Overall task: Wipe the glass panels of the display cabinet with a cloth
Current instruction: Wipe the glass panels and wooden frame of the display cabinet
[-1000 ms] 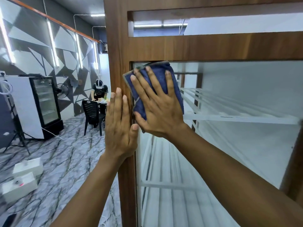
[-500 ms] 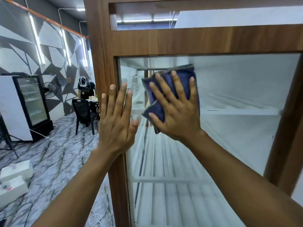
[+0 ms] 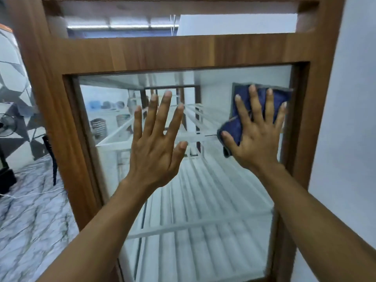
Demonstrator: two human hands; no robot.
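Cloth (image 3: 233, 129), dark blue and folded, lies flat against the glass (image 3: 205, 202) in the upper right corner of the panel, its right edge just beside the wooden frame (image 3: 142, 51). The right hand (image 3: 258, 139) presses it there. Its grip is apart, with four fingers straight and spread over the cloth and the thumb stretched across the cloth's lower left lobe; no finger curls round the fabric. A grey border of the cloth shows along its top and left edges.

The left hand (image 3: 154, 153) is raised in front of the middle of the same panel, palm toward the glass. Its grip is also apart, with fingers straight and fanned, and it holds nothing. I cannot tell whether the palm touches the glass or hangs just off it. The two hands are at about the same height and well apart from each other, and both forearms reach up from the bottom of the view.

Behind the glass, white slatted shelves (image 3: 203, 224) run back into the cabinet, one level near the hands and another lower down. Through the left part of the panel some striped round containers (image 3: 98, 127) appear, too blurred to name further.

Left of the cabinet is a marbled floor (image 3: 30, 220), with a dark chair (image 3: 50, 157) and a fan (image 3: 7, 125) near a patterned wall. A plain pale wall (image 3: 356, 119) stands just right of the frame.
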